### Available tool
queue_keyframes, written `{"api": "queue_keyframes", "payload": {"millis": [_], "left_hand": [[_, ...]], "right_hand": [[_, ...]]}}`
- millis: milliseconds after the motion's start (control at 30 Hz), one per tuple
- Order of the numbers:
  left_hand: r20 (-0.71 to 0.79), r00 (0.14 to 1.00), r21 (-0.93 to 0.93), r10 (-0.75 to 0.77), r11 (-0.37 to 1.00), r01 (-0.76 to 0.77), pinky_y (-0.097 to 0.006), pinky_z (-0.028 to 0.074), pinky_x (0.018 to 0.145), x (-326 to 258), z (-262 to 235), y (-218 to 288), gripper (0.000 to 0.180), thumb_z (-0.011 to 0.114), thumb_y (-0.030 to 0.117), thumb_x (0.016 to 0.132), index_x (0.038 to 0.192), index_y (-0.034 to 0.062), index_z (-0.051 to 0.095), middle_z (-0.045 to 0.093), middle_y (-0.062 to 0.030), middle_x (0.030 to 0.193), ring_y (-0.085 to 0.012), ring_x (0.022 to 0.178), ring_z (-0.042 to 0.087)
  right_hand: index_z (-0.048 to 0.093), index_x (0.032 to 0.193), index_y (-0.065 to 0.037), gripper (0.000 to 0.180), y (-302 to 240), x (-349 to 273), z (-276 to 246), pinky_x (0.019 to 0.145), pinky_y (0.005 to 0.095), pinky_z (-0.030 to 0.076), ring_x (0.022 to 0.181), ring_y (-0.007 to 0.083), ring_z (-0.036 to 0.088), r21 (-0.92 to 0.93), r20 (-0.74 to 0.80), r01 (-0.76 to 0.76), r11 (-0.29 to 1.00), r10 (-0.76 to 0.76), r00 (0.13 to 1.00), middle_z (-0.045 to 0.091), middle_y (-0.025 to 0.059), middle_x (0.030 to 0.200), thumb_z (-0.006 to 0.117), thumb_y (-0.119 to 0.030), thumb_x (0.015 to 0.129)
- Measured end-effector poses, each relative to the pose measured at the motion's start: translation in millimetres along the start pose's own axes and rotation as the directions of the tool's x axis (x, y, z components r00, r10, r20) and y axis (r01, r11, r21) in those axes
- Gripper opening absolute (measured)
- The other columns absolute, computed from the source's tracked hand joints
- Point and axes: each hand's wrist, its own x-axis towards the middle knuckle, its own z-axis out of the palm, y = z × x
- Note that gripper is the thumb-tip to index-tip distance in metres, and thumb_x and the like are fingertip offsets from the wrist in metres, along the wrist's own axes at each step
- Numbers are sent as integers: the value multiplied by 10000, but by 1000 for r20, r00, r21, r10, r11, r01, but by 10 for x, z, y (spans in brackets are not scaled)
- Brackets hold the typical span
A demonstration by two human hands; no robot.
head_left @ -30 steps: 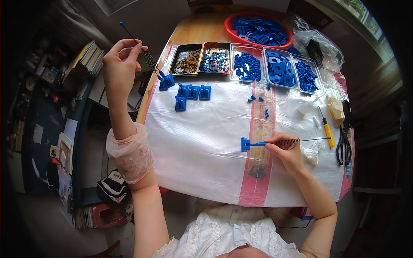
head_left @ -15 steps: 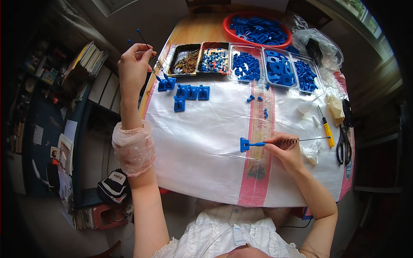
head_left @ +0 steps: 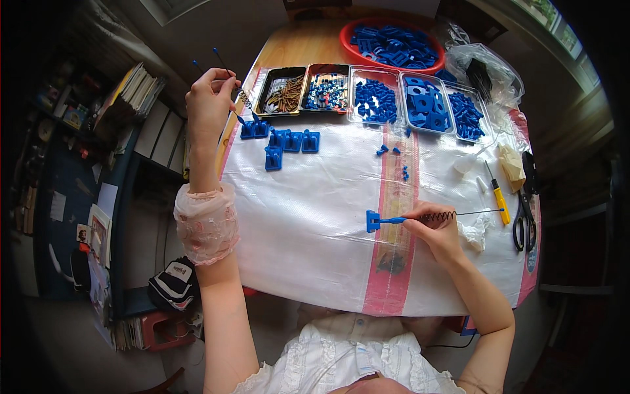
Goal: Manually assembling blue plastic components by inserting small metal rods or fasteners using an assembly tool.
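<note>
Blue block [head_left: 373, 221] matt plastic; spring [head_left: 438, 216] coiled metal wire; table cover [head_left: 315, 217] glossy woven plastic sheet.

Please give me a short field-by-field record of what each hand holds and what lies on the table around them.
left hand: raised at the table's left edge, pinching thin blue-tipped rods with a spring
right hand: rests on the white sheet, holding a rod with a spring and blue block
blue blocks: small group near the left hand
trays: row along the far side with small parts
red basin: blue parts
tools: yellow screwdriver, scissors
</note>
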Motion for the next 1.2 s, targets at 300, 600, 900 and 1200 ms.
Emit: {"api": "queue_keyframes", "payload": {"millis": [300, 600, 900, 1200], "left_hand": [[-10, 1000, 39, 4, 999, -3, -228, 522, 553, -30, -4, 51, 192, 667, 159, 953, 1092, 32, 706, 771, -75, 945, -91, 547, 648], [-141, 987, -6, 73, 997, -75, -220, 524, 537, -59, -107, 199, 279, 682, 149, 943, 1204, 51, 679, 757, -99, 1051, -123, 613, 711], [-451, 844, -20, 292, 942, -336, -198, 396, 491, -234, -359, 506, 213, 668, 272, 979, 1029, 73, 723, 715, -23, 831, -61, 516, 562], [-177, 909, -298, 378, 859, -416, -218, 327, 479, -804, -11, 1165, 219, 625, 200, 1005, 849, 47, 625, 553, 0, 673, -41, 551, 484]], "right_hand": [[733, 908, 42, 86, -32, -9, 18, 697, 220, 462, 779, 86, 602, 21, -9, -29, 999, 30, 1000, 676, 52, 854, 715, 82, 834], [728, 889, 35, 79, -43, -5, 23, 696, 222, 452, 772, 83, 588, 8, -16, -39, 999, 39, 999, 672, 52, 852, 707, 88, 834], [734, 922, 38, 81, -45, -14, 10, 689, 209, 468, 780, 69, 606, -1, -2, -31, 1000, 31, 1000, 677, 35, 861, 734, 52, 842], [745, 928, 24, 77, -59, -16, -14, 725, 207, 482, 814, 62, 623, 54, -24, -57, 997, 58, 998, 698, 25, 881, 749, 14, 853]]}}
